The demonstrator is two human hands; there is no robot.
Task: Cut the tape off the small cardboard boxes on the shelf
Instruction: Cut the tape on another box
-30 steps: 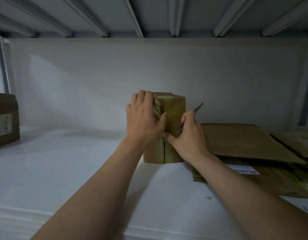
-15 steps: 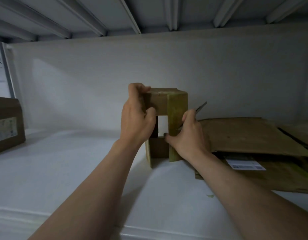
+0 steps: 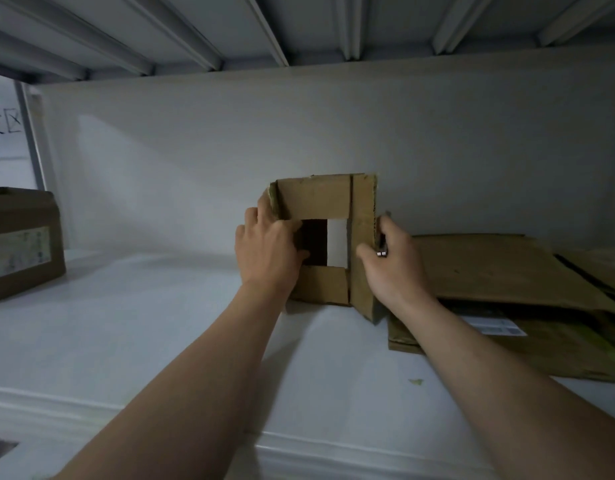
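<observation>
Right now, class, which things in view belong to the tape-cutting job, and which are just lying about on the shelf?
In the job:
small cardboard box, flaps open, held by the left hand and right hand
cutter, gripped in the right hand

Lying about:
flattened cardboard, right
labelled brown box, far left
green scrap on the shelf

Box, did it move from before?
Yes. The box still stands just left of the flat cardboard, but its front flaps have swung open toward the camera.
</observation>
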